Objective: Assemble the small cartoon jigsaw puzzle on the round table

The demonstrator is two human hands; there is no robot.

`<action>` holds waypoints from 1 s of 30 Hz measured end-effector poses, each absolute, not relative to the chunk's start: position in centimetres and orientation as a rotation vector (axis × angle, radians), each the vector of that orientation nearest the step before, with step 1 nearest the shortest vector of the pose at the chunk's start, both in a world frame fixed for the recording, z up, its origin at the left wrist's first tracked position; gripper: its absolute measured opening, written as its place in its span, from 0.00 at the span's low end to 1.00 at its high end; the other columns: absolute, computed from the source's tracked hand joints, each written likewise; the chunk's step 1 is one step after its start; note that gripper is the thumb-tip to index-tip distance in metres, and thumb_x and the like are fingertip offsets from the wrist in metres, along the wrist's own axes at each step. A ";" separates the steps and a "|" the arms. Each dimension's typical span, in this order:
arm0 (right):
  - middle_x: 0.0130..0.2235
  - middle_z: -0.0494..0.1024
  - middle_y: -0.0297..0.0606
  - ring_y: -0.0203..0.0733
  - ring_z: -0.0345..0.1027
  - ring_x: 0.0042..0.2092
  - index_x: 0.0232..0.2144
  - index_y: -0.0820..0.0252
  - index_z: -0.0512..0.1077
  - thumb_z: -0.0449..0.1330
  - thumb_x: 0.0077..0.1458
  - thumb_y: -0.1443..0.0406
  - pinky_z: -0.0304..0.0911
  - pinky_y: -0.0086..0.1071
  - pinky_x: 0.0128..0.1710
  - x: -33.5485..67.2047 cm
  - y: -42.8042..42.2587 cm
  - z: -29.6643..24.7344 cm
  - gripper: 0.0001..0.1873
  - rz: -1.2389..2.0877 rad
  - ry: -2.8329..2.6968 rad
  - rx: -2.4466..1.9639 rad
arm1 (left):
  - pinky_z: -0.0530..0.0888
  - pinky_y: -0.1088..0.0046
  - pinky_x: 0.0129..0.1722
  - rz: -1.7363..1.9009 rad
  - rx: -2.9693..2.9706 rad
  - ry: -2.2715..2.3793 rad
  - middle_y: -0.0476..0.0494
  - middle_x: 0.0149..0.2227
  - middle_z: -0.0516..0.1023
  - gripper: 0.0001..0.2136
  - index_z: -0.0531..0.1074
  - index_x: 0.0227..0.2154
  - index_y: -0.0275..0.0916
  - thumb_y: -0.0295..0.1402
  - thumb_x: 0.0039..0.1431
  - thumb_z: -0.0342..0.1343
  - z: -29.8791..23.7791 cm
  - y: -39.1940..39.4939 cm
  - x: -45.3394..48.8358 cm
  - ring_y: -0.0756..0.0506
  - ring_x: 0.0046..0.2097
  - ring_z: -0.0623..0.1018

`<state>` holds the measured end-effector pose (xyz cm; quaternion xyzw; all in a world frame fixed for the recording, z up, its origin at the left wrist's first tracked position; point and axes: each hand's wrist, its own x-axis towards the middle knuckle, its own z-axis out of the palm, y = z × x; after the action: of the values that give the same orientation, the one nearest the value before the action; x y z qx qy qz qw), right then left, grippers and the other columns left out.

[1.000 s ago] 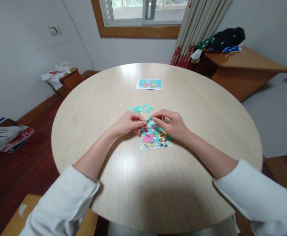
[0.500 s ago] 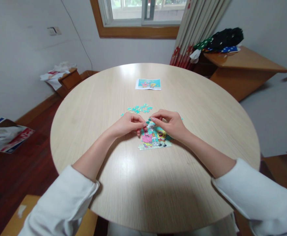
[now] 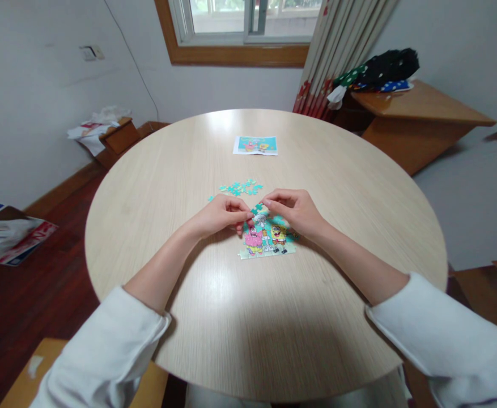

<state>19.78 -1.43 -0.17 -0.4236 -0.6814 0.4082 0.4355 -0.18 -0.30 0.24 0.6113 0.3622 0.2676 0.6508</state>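
Observation:
A partly joined jigsaw puzzle (image 3: 266, 241) with a pink, a pale and a yellow cartoon figure lies flat in front of me. My left hand (image 3: 230, 216) is closed at its upper left edge, thumb and forefinger pinching there beside a teal puzzle piece (image 3: 257, 208). From the other side, my right hand (image 3: 296, 211) holds thumb and forefinger together at the upper right of that piece. The right palm covers part of the puzzle's right side. Whether the teal piece is locked into the puzzle, I cannot tell.
Several loose teal puzzle pieces (image 3: 240, 187) lie just beyond my hands. Farther back on the round wooden table (image 3: 154, 170) is a printed reference picture (image 3: 255, 145) with similar figures. A wooden cabinet (image 3: 418, 105) with cloths stands at the right.
My right fingertips have drawn back slightly to the right, and more of the teal piece shows between my hands. The left hand stays in place.

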 end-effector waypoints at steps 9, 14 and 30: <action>0.29 0.77 0.38 0.37 0.67 0.30 0.26 0.61 0.76 0.65 0.48 0.52 0.64 0.36 0.32 19.7 -1.4 -0.4 0.17 1.003 -1.711 -1.056 | 0.69 0.75 0.26 0.616 1.402 0.826 0.50 0.17 0.71 0.07 0.73 0.23 0.33 0.31 0.51 0.61 0.3 -0.4 -0.2 0.54 0.20 0.70; 0.28 0.76 0.38 0.37 0.66 0.30 0.25 0.61 0.75 0.65 0.47 0.51 0.63 0.36 0.31 19.6 -1.4 -0.3 0.17 0.988 -1.714 -1.064 | 0.70 0.75 0.28 0.585 1.408 0.808 0.50 0.18 0.71 0.08 0.74 0.23 0.33 0.31 0.53 0.60 0.3 -0.3 -0.3 0.54 0.21 0.70; 0.25 0.74 0.35 0.35 0.62 0.26 0.24 0.61 0.74 0.66 0.46 0.51 0.59 0.33 0.28 19.6 -1.3 -0.6 0.18 0.966 -1.745 -1.119 | 0.63 0.77 0.22 0.618 1.502 0.842 0.51 0.16 0.67 0.15 0.69 0.20 0.35 0.39 0.58 0.57 0.3 -0.4 -0.2 0.55 0.20 0.68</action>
<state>19.64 -1.33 -0.57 -0.4452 -0.6945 0.3845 0.4143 -0.16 -0.38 0.25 0.6504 0.3645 0.2676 0.6103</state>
